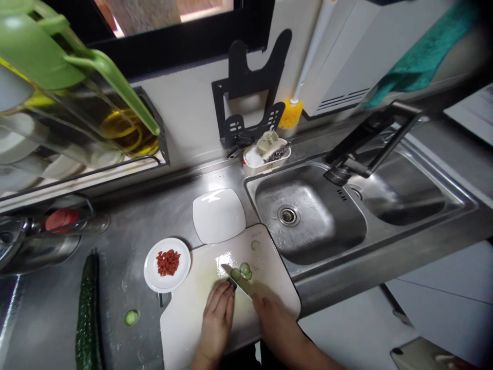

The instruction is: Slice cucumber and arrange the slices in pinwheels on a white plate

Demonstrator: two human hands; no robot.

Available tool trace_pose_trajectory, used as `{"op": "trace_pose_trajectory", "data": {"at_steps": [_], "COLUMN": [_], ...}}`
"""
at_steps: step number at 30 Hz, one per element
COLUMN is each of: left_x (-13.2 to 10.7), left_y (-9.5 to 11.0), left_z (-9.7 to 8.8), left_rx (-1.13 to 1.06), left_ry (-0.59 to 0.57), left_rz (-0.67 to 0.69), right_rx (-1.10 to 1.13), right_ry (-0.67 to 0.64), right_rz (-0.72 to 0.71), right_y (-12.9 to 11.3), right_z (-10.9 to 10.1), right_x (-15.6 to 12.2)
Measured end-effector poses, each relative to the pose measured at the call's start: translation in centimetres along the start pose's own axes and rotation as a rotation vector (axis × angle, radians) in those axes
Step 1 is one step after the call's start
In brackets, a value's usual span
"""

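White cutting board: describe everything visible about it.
The white, rounded-corner, plastic-looking cutting board lies flat and skewed on the grey steel counter, right edge by the steel sink. Its top looks wet, with round green cucumber slices on it. The left hand rests on it; the right hand holds a steel-bladed knife on it.

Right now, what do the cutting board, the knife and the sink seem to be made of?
Cutting board: likely white plastic, smooth with a wet sheen. Knife in the right hand: blade looks like dark metal; handle hidden. Sink: stainless steel by its look, brushed grey with bright reflections.
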State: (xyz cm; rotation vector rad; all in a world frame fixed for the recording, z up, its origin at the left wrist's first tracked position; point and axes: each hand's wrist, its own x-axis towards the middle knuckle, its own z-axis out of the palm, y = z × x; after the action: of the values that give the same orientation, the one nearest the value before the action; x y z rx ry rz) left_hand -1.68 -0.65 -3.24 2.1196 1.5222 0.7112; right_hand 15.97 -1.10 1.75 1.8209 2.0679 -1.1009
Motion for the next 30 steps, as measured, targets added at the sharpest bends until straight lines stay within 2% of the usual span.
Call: {"op": "trace_pose_trajectory", "data": {"at_steps": [11,19,30], "left_x": [-0.1,-0.1,0.0], "left_y": [-0.1,-0.1,-0.1], "left_z": [0.1,0.1,0.2], "left_rx": [0.032,0.046,0.049], "left_ry": [0.041,0.048,0.05], "left_rz": [0.004,0.021,0.023], "right_rx": [-0.07,-0.089,-0.07], "right_ry": [-0.126,-0.183,-0.12], "right_rz": [0.034,0.058,0.034], "right_y": [-1.1,-1.5,-1.3], "right_z": [-3.8,-4.6,-4.4], "right_x": [-3.5,-3.5,-3.5]}}
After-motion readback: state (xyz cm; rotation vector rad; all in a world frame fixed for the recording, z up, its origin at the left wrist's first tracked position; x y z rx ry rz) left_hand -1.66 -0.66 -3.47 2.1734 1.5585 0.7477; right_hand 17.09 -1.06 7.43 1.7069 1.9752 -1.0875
